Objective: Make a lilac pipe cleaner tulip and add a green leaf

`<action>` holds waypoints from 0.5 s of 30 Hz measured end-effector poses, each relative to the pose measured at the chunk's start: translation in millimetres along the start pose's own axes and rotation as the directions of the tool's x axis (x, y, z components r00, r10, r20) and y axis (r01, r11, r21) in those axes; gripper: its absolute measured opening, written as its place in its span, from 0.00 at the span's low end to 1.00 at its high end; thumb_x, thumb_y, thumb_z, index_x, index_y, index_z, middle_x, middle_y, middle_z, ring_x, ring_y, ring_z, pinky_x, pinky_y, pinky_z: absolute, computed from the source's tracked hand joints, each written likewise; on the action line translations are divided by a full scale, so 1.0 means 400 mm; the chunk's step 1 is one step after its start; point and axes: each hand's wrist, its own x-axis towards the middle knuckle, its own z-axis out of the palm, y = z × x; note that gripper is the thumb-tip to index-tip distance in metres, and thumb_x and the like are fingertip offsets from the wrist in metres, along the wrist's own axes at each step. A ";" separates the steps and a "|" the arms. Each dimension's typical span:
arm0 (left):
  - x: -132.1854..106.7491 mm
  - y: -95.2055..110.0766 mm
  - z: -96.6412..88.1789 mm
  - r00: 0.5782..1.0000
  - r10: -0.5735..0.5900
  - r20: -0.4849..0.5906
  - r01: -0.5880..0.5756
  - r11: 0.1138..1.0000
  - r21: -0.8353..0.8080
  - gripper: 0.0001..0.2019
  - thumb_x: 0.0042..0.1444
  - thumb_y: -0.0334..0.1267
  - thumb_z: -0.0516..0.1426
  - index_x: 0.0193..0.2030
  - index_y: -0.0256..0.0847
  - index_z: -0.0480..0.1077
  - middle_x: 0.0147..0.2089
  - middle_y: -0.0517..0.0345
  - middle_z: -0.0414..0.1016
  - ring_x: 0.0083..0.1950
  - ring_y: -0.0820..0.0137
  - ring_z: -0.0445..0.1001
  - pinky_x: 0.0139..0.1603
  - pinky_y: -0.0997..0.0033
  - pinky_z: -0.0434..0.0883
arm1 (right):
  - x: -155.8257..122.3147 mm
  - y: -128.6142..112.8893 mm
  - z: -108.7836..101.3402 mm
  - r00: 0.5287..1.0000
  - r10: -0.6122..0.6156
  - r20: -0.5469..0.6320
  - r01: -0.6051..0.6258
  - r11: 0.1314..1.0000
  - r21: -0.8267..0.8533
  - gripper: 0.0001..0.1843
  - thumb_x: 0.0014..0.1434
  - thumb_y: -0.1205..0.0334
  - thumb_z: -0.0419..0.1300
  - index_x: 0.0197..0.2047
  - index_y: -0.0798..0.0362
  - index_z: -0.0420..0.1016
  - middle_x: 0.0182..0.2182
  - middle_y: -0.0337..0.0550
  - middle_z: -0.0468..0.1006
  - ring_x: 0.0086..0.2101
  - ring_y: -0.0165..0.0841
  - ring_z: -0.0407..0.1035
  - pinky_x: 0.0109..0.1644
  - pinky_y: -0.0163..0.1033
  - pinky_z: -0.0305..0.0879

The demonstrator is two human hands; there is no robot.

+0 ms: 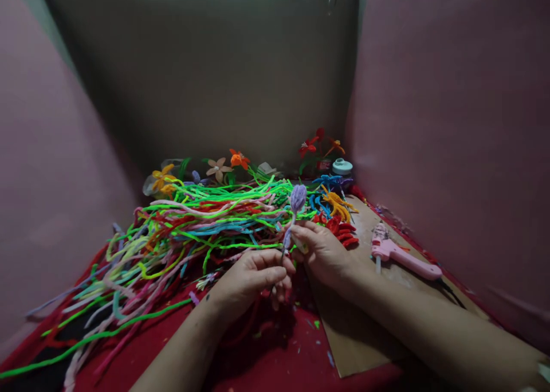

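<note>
A purple pipe-cleaner flower (298,198) with a closed, bud-like head stands upright between my hands. My right hand (320,247) pinches its fuzzy purple stem just below the head. Lower down, my left hand (260,271) has thumb and fingers closed on the thin dark lower end of the stem. Behind both hands spreads a big pile of pipe cleaners (223,211) in green, pink, red, blue and yellow. Red pipe-cleaner petals (342,231) lie just beyond my right hand.
A pink glue gun (406,257) rests on a brown board (358,334) at the right. Finished flowers (219,168) stand along the back, near a pale blue lid (342,165). Orange petals (337,204) lie by the pile. Small scraps dot the red cloth (296,346).
</note>
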 end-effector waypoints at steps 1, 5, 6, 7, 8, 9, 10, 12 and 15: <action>0.000 0.000 -0.002 1.000 0.000 0.003 0.000 1.000 0.006 0.07 0.52 0.36 0.59 0.36 0.34 0.71 0.25 0.58 0.71 0.22 0.77 0.68 0.21 0.79 0.67 | 0.004 0.001 -0.004 1.000 0.014 -0.017 -0.014 1.000 0.005 0.09 0.44 0.62 0.68 0.30 0.54 0.74 0.23 0.35 0.70 0.23 0.24 0.61 0.26 0.32 0.54; 0.003 0.001 -0.005 0.999 -0.023 -0.038 0.024 1.000 0.020 0.08 0.53 0.38 0.59 0.36 0.34 0.71 0.25 0.59 0.70 0.21 0.79 0.66 0.20 0.80 0.65 | 0.013 0.002 -0.017 0.998 0.060 -0.006 -0.060 0.998 0.025 0.08 0.45 0.61 0.67 0.29 0.54 0.74 0.23 0.35 0.69 0.23 0.25 0.61 0.24 0.32 0.53; 0.004 0.002 -0.004 0.998 -0.028 -0.050 0.029 0.999 0.017 0.09 0.53 0.39 0.59 0.36 0.35 0.71 0.25 0.60 0.69 0.20 0.79 0.65 0.19 0.81 0.64 | 0.015 0.003 -0.019 0.998 0.067 0.001 -0.067 0.997 0.032 0.08 0.45 0.62 0.67 0.30 0.54 0.74 0.23 0.35 0.69 0.23 0.25 0.61 0.24 0.32 0.53; 0.004 0.002 -0.002 0.998 -0.031 -0.058 0.032 0.999 0.014 0.09 0.53 0.40 0.59 0.36 0.35 0.71 0.25 0.60 0.69 0.20 0.79 0.65 0.19 0.81 0.64 | 0.016 0.004 -0.020 0.997 0.071 0.008 -0.071 0.997 0.037 0.07 0.46 0.62 0.67 0.30 0.54 0.75 0.23 0.35 0.70 0.24 0.25 0.61 0.24 0.32 0.54; 0.004 0.003 0.000 0.997 -0.033 -0.064 0.034 0.999 0.013 0.10 0.52 0.40 0.59 0.36 0.35 0.71 0.25 0.60 0.69 0.20 0.79 0.65 0.18 0.81 0.63 | 0.017 0.006 -0.021 0.997 0.070 0.014 -0.070 0.997 0.041 0.07 0.46 0.62 0.67 0.30 0.54 0.75 0.23 0.35 0.70 0.24 0.25 0.61 0.24 0.32 0.54; 0.005 0.004 0.001 0.997 -0.035 -0.068 0.035 0.999 0.012 0.10 0.52 0.41 0.59 0.35 0.35 0.71 0.25 0.60 0.69 0.20 0.80 0.65 0.18 0.81 0.63 | 0.017 0.008 -0.022 0.998 0.066 0.019 -0.067 0.997 0.045 0.06 0.46 0.63 0.67 0.30 0.54 0.75 0.23 0.36 0.70 0.24 0.26 0.61 0.24 0.32 0.54; 0.005 0.004 0.002 0.997 -0.037 -0.073 0.038 0.999 0.012 0.11 0.53 0.42 0.59 0.35 0.35 0.71 0.24 0.60 0.69 0.20 0.79 0.65 0.18 0.81 0.63 | 0.018 0.009 -0.023 0.998 0.065 0.024 -0.066 0.997 0.046 0.06 0.47 0.63 0.66 0.30 0.54 0.75 0.24 0.36 0.71 0.23 0.26 0.61 0.24 0.32 0.54; 0.008 0.003 0.001 0.996 -0.031 -0.090 0.031 0.999 0.007 0.12 0.54 0.44 0.57 0.35 0.34 0.72 0.24 0.60 0.69 0.19 0.80 0.65 0.18 0.81 0.63 | 0.017 0.013 -0.025 0.996 0.079 0.032 -0.081 0.996 0.044 0.06 0.47 0.63 0.66 0.30 0.54 0.75 0.24 0.36 0.71 0.24 0.26 0.62 0.24 0.33 0.54; 0.014 -0.002 -0.003 0.992 -0.002 -0.128 -0.002 1.000 -0.031 0.13 0.55 0.44 0.57 0.36 0.34 0.71 0.23 0.60 0.69 0.18 0.81 0.63 0.19 0.81 0.62 | 0.014 0.017 -0.027 0.992 0.122 0.043 -0.124 0.991 0.048 0.06 0.47 0.63 0.66 0.30 0.53 0.74 0.24 0.36 0.71 0.25 0.26 0.63 0.26 0.33 0.57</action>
